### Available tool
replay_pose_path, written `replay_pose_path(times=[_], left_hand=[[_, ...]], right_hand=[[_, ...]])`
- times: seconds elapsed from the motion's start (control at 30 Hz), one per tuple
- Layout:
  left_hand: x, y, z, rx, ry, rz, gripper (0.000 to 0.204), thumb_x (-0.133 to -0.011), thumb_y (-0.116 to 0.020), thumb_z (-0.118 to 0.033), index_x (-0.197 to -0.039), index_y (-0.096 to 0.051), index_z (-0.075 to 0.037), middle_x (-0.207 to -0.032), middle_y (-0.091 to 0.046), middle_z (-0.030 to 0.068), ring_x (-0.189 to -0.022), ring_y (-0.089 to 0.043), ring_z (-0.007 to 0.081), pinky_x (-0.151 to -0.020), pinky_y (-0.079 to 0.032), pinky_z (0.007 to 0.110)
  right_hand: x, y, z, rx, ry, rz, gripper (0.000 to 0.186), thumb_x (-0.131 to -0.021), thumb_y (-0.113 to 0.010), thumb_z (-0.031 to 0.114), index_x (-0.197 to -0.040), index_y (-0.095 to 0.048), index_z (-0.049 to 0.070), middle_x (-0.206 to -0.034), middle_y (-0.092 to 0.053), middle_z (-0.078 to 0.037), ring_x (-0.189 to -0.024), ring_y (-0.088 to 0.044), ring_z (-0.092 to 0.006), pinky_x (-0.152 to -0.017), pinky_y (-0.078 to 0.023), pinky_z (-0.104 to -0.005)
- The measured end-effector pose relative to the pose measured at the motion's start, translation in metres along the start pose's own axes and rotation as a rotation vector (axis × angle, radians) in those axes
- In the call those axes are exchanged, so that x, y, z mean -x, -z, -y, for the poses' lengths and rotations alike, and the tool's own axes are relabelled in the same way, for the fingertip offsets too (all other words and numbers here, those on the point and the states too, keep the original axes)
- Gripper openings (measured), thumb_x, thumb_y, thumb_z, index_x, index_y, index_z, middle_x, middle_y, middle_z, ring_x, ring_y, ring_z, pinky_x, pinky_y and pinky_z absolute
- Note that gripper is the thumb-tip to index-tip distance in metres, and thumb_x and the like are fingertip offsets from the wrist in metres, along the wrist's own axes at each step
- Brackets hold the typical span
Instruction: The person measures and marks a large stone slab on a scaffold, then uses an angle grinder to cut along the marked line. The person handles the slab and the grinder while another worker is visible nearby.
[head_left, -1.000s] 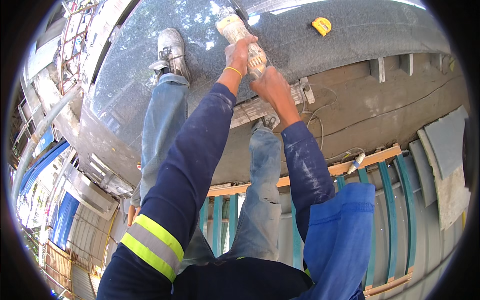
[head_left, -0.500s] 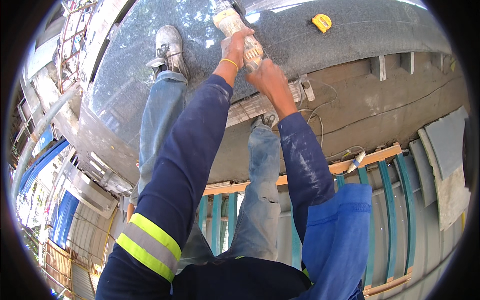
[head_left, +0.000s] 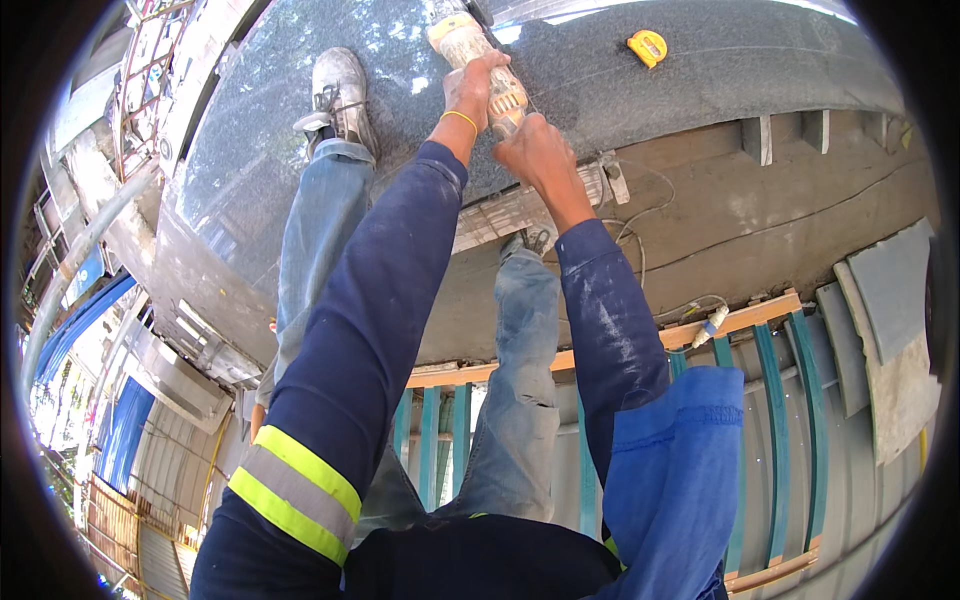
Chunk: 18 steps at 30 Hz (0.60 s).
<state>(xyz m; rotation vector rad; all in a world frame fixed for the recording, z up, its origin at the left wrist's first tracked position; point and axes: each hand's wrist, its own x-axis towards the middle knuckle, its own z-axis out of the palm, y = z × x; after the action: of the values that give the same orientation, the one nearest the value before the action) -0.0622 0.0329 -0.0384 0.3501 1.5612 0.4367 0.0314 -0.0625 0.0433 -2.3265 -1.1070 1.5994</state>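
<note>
Both my hands grip a dusty yellow angle grinder (head_left: 458,42), which lies over a dark, glossy stone slab (head_left: 610,95). My left hand (head_left: 472,92) is closed round the middle of its body, with a yellow band at the wrist. Closer to me, my right hand (head_left: 540,158) wraps the rear end of the tool. The grinder's front end reaches the top edge of the picture, so its disc cannot be made out. To the right on the slab lies a yellow tape measure (head_left: 648,48).
My left shoe (head_left: 340,95) stands on the slab; my other foot is lower, beside a pale board (head_left: 490,220). A cable (head_left: 665,205) loops over the brown concrete ledge (head_left: 740,225). Teal bars (head_left: 775,420) and a wooden rail (head_left: 750,315) run nearer. Loose grey panels (head_left: 890,290) lean at right.
Almost nothing differs. The whole view has shifted very slightly, and both hands keep the same hold on the angle grinder.
</note>
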Motion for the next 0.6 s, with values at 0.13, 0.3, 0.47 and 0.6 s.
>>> replay_pose_path(times=[0.13,0.3,0.47,0.6], left_hand=[[-0.005,0.005,0.011,0.043,0.002,0.068,0.032,-0.082,-0.074,-0.019,-0.104,-0.058,-0.004,-0.086,-0.065,0.0105,-0.07,-0.068,0.025,-0.063,-0.061,0.044],[0.014,0.007,0.027,0.039,0.041,0.049,0.029,-0.082,-0.074,-0.018,-0.103,-0.059,-0.004,-0.084,-0.065,0.0097,-0.068,-0.067,0.0243,-0.061,-0.06,0.043],[0.025,-0.004,0.021,0.1,0.0,-0.036,0.032,-0.076,-0.078,-0.012,-0.101,-0.068,0.005,-0.091,-0.069,0.0132,-0.074,-0.068,0.0248,-0.065,-0.058,0.04],[0.001,0.004,0.008,0.025,-0.001,-0.008,0.033,-0.08,-0.077,-0.018,-0.104,-0.06,-0.002,-0.085,-0.066,0.0108,-0.07,-0.07,0.0253,-0.062,-0.061,0.045]], right_hand=[[-0.002,-0.009,-0.009,-0.009,-0.034,-0.014,0.043,-0.072,-0.076,0.026,-0.095,-0.069,-0.01,-0.099,-0.07,-0.035,-0.099,-0.069,-0.0485,-0.087,-0.054,-0.051],[0.024,-0.013,-0.021,-0.009,-0.049,-0.059,0.041,-0.072,-0.076,0.025,-0.094,-0.069,-0.01,-0.098,-0.07,-0.035,-0.1,-0.069,-0.0483,-0.087,-0.054,-0.0514],[0.018,-0.01,-0.022,0.011,-0.032,-0.028,0.033,-0.077,-0.069,0.017,-0.096,-0.067,-0.01,-0.098,-0.07,-0.036,-0.099,-0.069,-0.0501,-0.087,-0.054,-0.0531],[0.004,-0.001,-0.003,-0.003,0.01,0.03,0.031,-0.079,-0.066,0.013,-0.099,-0.066,-0.01,-0.097,-0.07,-0.035,-0.097,-0.069,-0.0502,-0.086,-0.055,-0.0529]])
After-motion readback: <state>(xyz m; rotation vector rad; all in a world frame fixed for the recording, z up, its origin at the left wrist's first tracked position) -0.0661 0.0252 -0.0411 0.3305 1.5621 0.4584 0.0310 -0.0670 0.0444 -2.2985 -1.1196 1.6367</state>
